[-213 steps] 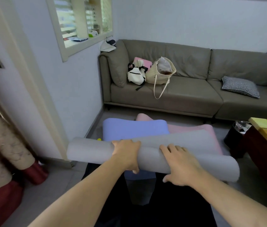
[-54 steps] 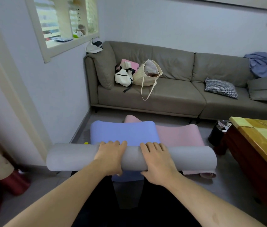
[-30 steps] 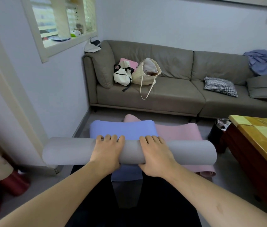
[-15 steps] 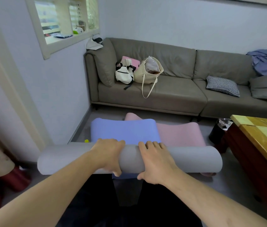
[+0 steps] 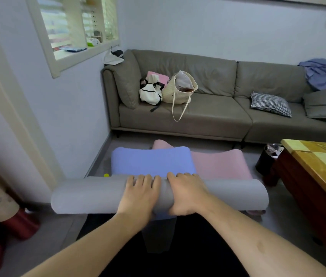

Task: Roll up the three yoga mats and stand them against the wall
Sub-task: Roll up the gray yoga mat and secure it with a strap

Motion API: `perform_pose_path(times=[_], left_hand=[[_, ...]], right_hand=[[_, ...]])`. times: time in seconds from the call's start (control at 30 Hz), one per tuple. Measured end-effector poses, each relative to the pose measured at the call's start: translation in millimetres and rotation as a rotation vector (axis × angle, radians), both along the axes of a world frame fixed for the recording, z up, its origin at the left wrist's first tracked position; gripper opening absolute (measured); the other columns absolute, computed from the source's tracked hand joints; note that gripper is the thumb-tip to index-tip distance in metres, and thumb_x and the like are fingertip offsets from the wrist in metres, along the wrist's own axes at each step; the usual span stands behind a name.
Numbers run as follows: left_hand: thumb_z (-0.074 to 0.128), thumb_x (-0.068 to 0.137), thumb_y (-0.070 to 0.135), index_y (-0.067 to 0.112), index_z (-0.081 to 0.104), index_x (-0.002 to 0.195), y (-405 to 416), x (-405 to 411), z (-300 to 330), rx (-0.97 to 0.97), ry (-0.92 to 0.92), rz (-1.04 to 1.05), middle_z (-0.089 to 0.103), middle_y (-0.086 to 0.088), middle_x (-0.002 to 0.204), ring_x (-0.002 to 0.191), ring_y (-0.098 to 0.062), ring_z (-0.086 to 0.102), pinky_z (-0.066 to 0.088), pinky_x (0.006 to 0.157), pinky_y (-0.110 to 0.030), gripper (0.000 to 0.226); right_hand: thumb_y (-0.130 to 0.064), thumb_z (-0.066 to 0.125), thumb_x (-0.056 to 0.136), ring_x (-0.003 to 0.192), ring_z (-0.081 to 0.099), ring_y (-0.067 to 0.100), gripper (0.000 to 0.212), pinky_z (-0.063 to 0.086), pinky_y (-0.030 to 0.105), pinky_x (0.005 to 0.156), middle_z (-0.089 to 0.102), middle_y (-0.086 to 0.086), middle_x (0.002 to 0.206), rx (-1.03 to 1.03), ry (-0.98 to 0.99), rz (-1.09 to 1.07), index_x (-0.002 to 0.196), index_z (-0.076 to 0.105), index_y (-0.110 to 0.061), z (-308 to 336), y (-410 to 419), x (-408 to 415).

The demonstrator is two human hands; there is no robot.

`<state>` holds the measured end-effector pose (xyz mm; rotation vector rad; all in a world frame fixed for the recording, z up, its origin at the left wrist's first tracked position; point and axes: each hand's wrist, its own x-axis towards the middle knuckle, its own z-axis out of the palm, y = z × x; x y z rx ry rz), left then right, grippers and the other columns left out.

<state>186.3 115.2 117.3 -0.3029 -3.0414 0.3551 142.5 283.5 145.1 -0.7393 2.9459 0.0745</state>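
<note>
Beyond your fingers the grey sofa [image 5: 208,114] runs along the far wall, with a cream tote bag [image 5: 180,90], a white backpack [image 5: 150,93] and a checked cushion [image 5: 270,103] on its seat. To the right of your fingers stands the worktop [image 5: 322,162] with its yellow-green top, and a dark waste bin [image 5: 267,162] sits just beside its near corner.

Under your fingers the grey mat [image 5: 90,194] is rolled into a thick tube that lies crosswise in front of you, its ends reaching well out to either side. Just past your fingers the blue mat [image 5: 150,161] lies spread on the floor, overlapping the pink mat [image 5: 222,164], which is flat to its right.

Your left hand [image 5: 141,193] lies over the middle of the roll with fingers [image 5: 144,179] nearly straight, pressing on top. Your right hand [image 5: 186,191] is touching it alongside, fingers curled over the far side and thumb under the near side, gripping the roll.
</note>
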Motion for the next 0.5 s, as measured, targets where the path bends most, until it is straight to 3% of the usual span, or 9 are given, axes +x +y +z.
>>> perform_pose_path(times=[0.13,0.3,0.37,0.5], left_hand=[[0.075,0.074,0.041,0.022,0.036,0.132,-4,-8,9,0.065,-0.028,0.007,0.052,-0.001,0.124,0.114,-0.026,0.054,0.038,0.098,-0.042,0.073],[0.082,0.063,0.050,0.026,0.037,0.123,-12,-21,17,0.099,-0.113,-0.028,0.056,0.002,0.118,0.105,-0.025,0.058,0.043,0.088,-0.043,0.079],[0.084,0.062,0.053,0.026,0.038,0.123,-13,-26,18,0.101,-0.135,-0.040,0.057,0.002,0.117,0.104,-0.024,0.060,0.043,0.086,-0.043,0.081],[0.082,0.069,0.051,0.022,0.037,0.127,-6,-20,13,0.090,-0.087,-0.025,0.054,-0.002,0.118,0.108,-0.027,0.057,0.041,0.094,-0.044,0.078]], right_hand=[[-0.057,0.077,0.062,0.092,0.058,0.025,0.065,0.037,0.040,0.079,0.057,-0.004,0.099,-0.021,-0.001,0.002,0.109,0.045,-0.027,-3,0,-3],[-0.051,0.081,0.066,0.106,0.054,0.029,0.087,0.042,0.045,0.102,0.054,0.003,0.121,-0.013,0.209,0.111,0.137,0.043,-0.018,-22,5,11],[-0.045,0.086,0.063,0.106,0.053,0.031,0.095,0.043,0.048,0.102,0.054,0.007,0.122,-0.004,0.291,0.100,0.141,0.041,-0.014,-33,6,17],[-0.037,0.090,0.060,0.093,0.055,0.033,0.090,0.048,0.048,0.091,0.059,0.011,0.109,0.042,0.322,0.071,0.133,0.045,-0.010,-40,3,17]])
